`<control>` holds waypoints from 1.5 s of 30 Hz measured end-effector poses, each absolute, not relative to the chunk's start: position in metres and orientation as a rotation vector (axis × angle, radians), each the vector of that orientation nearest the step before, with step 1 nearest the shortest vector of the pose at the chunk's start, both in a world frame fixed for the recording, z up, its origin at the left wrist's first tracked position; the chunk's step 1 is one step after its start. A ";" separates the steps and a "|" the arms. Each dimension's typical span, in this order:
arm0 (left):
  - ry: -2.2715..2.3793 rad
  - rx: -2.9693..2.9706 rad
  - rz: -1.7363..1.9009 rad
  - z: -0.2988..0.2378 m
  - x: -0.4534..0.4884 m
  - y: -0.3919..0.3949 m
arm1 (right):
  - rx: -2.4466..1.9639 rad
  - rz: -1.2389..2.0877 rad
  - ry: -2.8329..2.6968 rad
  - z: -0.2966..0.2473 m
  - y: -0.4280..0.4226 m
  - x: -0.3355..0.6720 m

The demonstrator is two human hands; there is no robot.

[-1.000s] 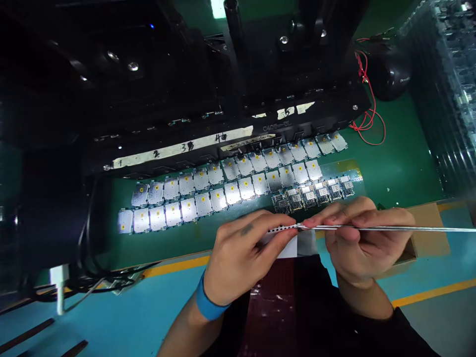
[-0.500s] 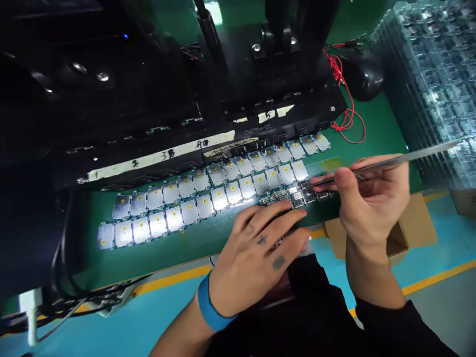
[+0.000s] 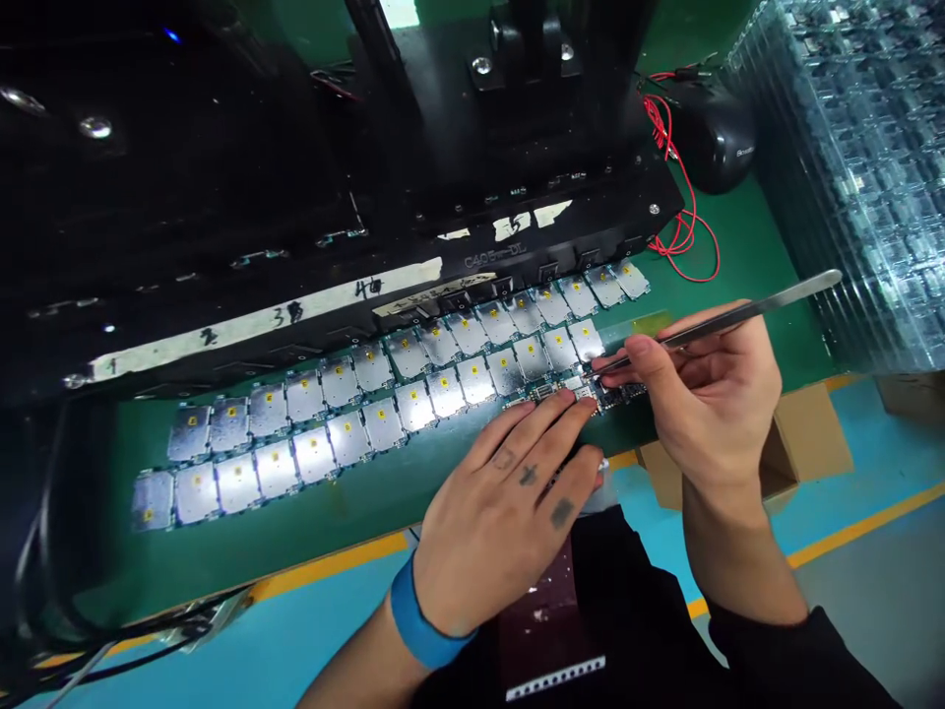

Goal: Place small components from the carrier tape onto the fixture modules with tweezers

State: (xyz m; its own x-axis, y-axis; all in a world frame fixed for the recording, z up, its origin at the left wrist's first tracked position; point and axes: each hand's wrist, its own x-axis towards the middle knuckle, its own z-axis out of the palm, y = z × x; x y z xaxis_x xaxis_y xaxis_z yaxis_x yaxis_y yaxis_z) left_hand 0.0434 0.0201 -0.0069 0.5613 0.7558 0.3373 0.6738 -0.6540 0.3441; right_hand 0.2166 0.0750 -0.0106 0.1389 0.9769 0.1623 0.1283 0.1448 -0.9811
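Nearest on my feed: R hand grasps a pair of stainless tweezers pen-style btwn thumb and index, other fingers curled under, tips angled down-left at the bare PCBs. L hand, blue wristband on its wrist, lies nearly flat, fingers extended and unclenched, holding nothing, tips resting on the boards right by the tweezer tips. Can't tell if those tips have hold of anything; too small at this res. For clean work I'd keep L fingers planted just beside the tips, R wrist low and steady, squeeze light so nothing gets scraped. Below the hands, a white perforated strip lies on a dark panel. PCBs sit on the green mat at the R end of two staggered rows, dark w/ exposed components; the other boards wear silver shields, each w/ a yellow dot, and look evenly laid out. Past them, a black fixture carries a masking tape label w/ handwritten numbers. Far R: red wires, a black mouse, a stack of clear trays, and a cardboard box at the bench edge.
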 end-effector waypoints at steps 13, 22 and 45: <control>1.210 2.593 0.692 -0.009 0.044 0.020 | -1.205 0.890 -1.368 -0.012 0.068 0.221; 1.234 2.586 0.692 -0.010 0.046 0.019 | -0.933 0.955 -1.463 -0.016 0.071 0.227; 1.232 2.186 1.044 -0.002 0.038 0.021 | -0.750 0.675 -1.380 -0.009 0.062 0.220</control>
